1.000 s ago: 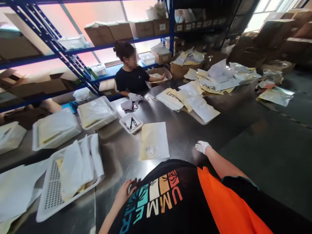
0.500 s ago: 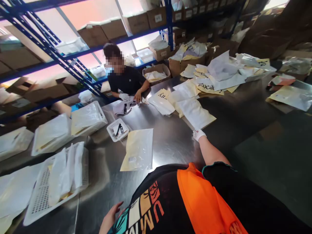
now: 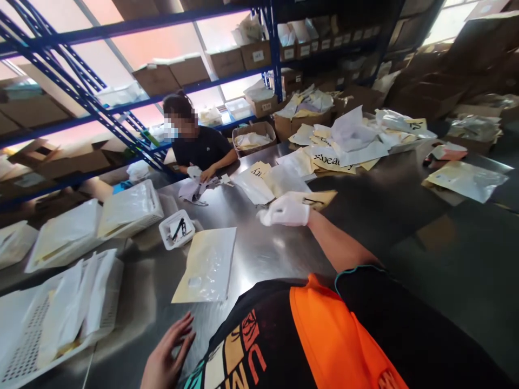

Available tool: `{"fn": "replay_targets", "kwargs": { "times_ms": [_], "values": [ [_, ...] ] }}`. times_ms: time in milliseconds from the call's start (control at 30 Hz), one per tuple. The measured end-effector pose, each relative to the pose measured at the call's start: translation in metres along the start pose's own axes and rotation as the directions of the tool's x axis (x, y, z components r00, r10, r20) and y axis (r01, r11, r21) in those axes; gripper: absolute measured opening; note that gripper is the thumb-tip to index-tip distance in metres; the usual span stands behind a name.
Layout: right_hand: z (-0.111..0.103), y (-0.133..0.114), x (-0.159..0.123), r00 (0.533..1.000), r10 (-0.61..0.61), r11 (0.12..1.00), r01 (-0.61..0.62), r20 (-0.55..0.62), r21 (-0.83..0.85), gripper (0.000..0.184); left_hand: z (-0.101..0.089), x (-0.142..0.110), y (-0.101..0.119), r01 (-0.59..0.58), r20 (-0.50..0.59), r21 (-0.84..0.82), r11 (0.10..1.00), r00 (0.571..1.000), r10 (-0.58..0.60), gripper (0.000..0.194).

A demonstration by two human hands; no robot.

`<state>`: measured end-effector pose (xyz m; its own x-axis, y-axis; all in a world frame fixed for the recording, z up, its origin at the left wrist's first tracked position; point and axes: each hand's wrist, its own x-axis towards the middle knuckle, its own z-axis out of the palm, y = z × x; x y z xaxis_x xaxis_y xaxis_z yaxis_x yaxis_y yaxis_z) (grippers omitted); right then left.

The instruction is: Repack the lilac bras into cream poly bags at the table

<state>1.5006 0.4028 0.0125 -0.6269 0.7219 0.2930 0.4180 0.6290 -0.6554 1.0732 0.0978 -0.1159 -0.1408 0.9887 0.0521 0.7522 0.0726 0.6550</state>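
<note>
My right hand (image 3: 286,210), in a white glove, is over the middle of the metal table with its fingers closed together. A plastic packaging bag (image 3: 323,199), pale yellow with black print, sticks out behind its wrist; the grip itself is hidden by the glove. My bare left hand (image 3: 170,346) hovers low at the table's near edge, fingers apart and holding nothing. Beyond it lies a flat bag (image 3: 206,265), yellow at one side and whitish at the other. Just past my right hand rest more bags (image 3: 286,181).
White baskets (image 3: 109,294) with bags line the left. A small white tray (image 3: 177,229) holds black items. A heap of printed bags (image 3: 344,143) lies at the back right. Across the table, a co-worker (image 3: 200,143) handles greyish fabric (image 3: 192,189). Blue shelves (image 3: 239,75) hold cartons.
My right hand has risen and come left from the bag's corner; that bag now shows a printed yellow side. My left hand has reached forward. The whole view has shifted slightly.
</note>
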Motion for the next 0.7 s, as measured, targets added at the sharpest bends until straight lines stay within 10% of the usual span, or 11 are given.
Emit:
{"fn": "replay_targets", "kwargs": {
  "times_ms": [67,167,300,367,467,567,700],
  "values": [
    [0.007,-0.04,0.019,0.972,-0.11,0.994,0.113,0.206,-0.005,0.012,-0.011,0.028,0.032,-0.158,-0.05,0.037,0.987,0.986,0.16,0.043],
    [0.03,-0.099,0.05,0.763,-0.232,0.894,0.411,0.603,-0.176,0.01,-0.021,0.067,0.088,-0.406,-0.096,0.191,0.894,0.898,0.429,0.06],
    [0.068,-0.149,0.065,0.627,-0.42,0.722,0.669,0.656,-0.177,0.013,-0.028,0.095,0.145,-0.562,-0.158,0.35,0.749,0.753,0.638,0.082],
    [0.084,-0.152,0.059,0.637,-0.521,0.693,0.704,0.568,-0.155,0.016,-0.03,0.099,0.157,-0.575,-0.13,0.353,0.738,0.751,0.647,0.063],
    [0.103,-0.136,0.046,0.774,-0.508,0.804,0.583,0.378,-0.114,0.022,-0.033,0.096,0.161,-0.489,-0.129,0.341,0.803,0.821,0.556,0.02],
    [0.123,-0.116,0.037,0.89,-0.423,0.903,0.43,0.17,-0.004,0.021,-0.034,0.092,0.163,-0.39,-0.132,0.334,0.858,0.882,0.452,0.032],
    [0.147,-0.105,0.035,0.894,-0.447,0.893,0.446,0.015,0.059,0.017,-0.035,0.09,0.174,-0.308,-0.168,0.265,0.914,0.918,0.358,0.034]
  ]
}}
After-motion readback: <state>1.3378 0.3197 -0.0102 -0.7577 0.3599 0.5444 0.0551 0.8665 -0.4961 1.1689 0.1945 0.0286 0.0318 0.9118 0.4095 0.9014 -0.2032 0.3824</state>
